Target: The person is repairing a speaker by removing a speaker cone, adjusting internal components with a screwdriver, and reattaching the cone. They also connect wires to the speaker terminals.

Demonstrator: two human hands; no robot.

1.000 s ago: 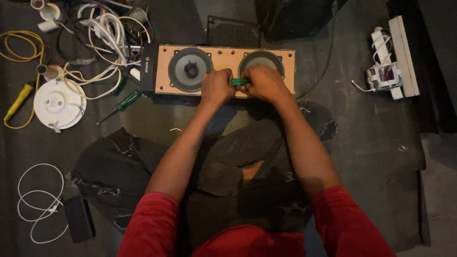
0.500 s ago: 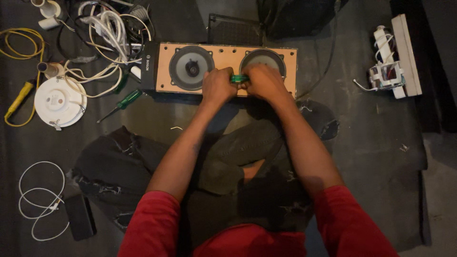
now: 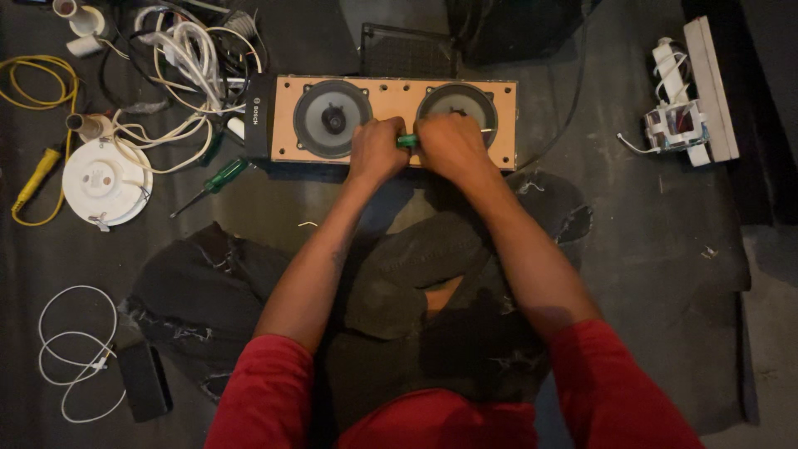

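The left hand (image 3: 378,151) is curled into a loose fist over the front of a twin-cone speaker box (image 3: 391,98), its knuckles resting on the pale wooden panel between the two round drivers. Pressed against it, the right hand (image 3: 449,145) is clenched too, covering the lower part of the right driver. Between the two fists a short piece of a green tool handle (image 3: 406,141) shows (only that sliver is visible, so what kind of tool it is cannot be told); both hands close around it, one from either side. The speaker box lies flat on the dark floor mat (image 3: 648,249) directly ahead of the person, who sits cross-legged in torn dark trousers and red sleeves.

Left of the box, a green-handled screwdriver (image 3: 218,180) lies loose on the mat, its shaft pointing down and left. Beyond it is a tangle of white cables (image 3: 187,50), touching the box's black end. Further left sits a round white fixture (image 3: 106,181) with a yellow-handled tool (image 3: 35,179) beside it and a coil of yellow wire (image 3: 33,79) above. Near the person's left knee lie a loop of thin white cord (image 3: 71,349) and a small black block (image 3: 144,380). Well apart on the right rests a white strip with a small wired part (image 3: 686,116).
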